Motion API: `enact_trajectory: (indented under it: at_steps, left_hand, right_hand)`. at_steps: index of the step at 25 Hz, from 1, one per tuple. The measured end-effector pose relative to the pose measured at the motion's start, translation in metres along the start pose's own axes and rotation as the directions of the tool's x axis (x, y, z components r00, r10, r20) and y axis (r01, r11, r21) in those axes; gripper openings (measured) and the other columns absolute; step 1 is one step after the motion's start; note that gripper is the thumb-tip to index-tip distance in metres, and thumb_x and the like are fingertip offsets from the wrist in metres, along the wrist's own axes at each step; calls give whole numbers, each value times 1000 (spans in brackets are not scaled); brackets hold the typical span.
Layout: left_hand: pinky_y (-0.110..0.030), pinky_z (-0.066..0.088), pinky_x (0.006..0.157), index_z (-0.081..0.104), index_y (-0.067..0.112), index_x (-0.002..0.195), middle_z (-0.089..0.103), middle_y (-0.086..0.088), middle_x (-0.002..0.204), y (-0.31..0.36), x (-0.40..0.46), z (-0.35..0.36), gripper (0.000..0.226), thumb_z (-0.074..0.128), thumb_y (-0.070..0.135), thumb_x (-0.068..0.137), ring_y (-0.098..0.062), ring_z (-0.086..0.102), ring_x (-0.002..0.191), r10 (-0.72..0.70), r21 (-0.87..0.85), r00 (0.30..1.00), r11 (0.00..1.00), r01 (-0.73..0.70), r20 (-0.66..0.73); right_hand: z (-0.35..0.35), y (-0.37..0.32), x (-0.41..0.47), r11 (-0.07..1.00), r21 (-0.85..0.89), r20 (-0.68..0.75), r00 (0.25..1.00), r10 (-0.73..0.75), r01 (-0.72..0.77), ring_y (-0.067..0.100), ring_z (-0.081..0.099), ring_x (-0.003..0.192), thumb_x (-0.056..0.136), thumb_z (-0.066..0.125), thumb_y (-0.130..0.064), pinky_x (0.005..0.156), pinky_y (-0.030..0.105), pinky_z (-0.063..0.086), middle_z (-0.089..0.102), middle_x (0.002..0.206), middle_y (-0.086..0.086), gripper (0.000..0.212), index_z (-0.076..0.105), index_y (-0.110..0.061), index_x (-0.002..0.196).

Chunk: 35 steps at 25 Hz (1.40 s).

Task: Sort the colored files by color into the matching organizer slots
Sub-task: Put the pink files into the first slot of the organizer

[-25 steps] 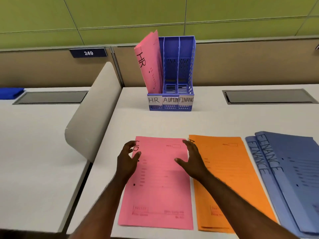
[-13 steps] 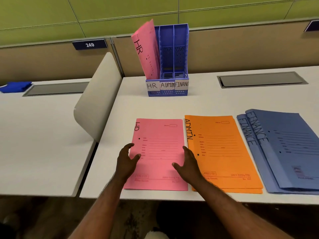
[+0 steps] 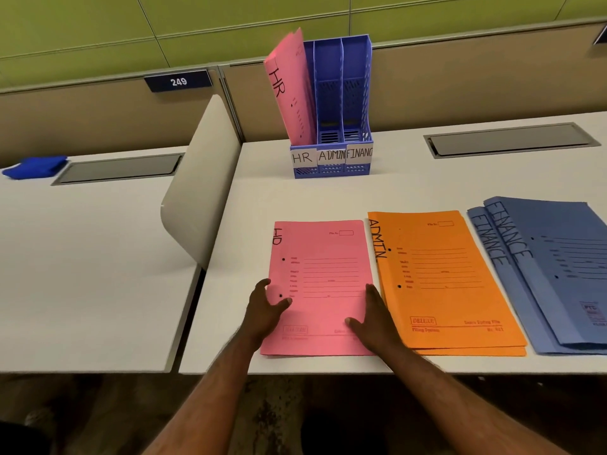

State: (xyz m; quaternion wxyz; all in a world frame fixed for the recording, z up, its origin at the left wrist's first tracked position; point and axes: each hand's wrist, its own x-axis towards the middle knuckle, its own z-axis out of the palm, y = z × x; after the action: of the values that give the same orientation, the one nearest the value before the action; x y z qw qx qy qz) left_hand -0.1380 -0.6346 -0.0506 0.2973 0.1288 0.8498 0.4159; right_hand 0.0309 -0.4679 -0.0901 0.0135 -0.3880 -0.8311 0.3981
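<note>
At the far left, a blue cloth (image 3: pixel 34 166) lies on the neighbouring desk beside a grey cable hatch (image 3: pixel 118 169), with a number plate reading 249 (image 3: pixel 178 81) on the partition above. A pale curved divider (image 3: pixel 200 188) stands between that desk and the white desk (image 3: pixel 295 198) in front of the person.

The left hand (image 3: pixel 264 311) grips the left edge of the pink file (image 3: pixel 325 277), thumb on the cover and fingers curled round the edge. This file lies flat near the desk's front edge, long axis running away from the person, its "HR" spine label at the far left corner. The right hand (image 3: pixel 374 320) rests on the file's right edge with fingers straight and the thumb spread onto the pink cover (whether any fingertip hooks under the edge cannot be told).

Behind, the blue organizer (image 3: pixel 331 159) stands upright with slots marked HR, ADMIN and FINANCE; a second pink file (image 3: pixel 292 93) stands on end in the HR slot, leaning left.

Just right of the flat pink file lie the orange files (image 3: pixel 440 284) marked ADMIN, stacked and parallel to it. Further right, blue files (image 3: pixel 551 274) marked FINANCE overlap, angled slightly. Another hatch (image 3: pixel 509 142) sits behind them.
</note>
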Motion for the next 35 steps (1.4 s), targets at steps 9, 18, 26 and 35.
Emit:
enact_trajectory:
  at_steps: [9,18,26,35]
  left_hand:
    - [-49,55,89,52,12,125,65,-10,121,3,30,-19,35,60,18,92,-28,67,100,-13,-351,992,935,56,123]
    - [-54,54,88,50,12,124,68,-13,117,30,54,-62,35,62,15,91,-33,69,101,231,-542,963,831,-122,137]
    - [-49,57,84,49,16,125,67,-12,119,99,80,-88,32,58,15,93,-34,67,104,390,-602,917,754,-264,86]
    - [-36,59,79,57,26,123,70,-1,117,208,139,-130,27,52,25,96,-22,69,102,518,-474,849,724,-502,-108]
  right_hand:
    - [10,-13,1,999,-14,-126,991,45,-47,22,19,146,89,62,-38,117,34,21,16,160,5,87,9,-12,152]
    - [-41,-71,53,943,322,-346,937,36,83,23,51,119,79,75,-32,98,39,46,50,133,2,78,31,-23,143]
    - [-101,-127,120,809,554,-378,925,35,196,20,64,100,75,78,-38,83,42,57,64,118,0,56,49,-28,123]
    - [-181,-209,222,735,530,-437,879,-189,422,10,64,98,79,75,-30,77,29,55,66,108,-11,39,55,-32,113]
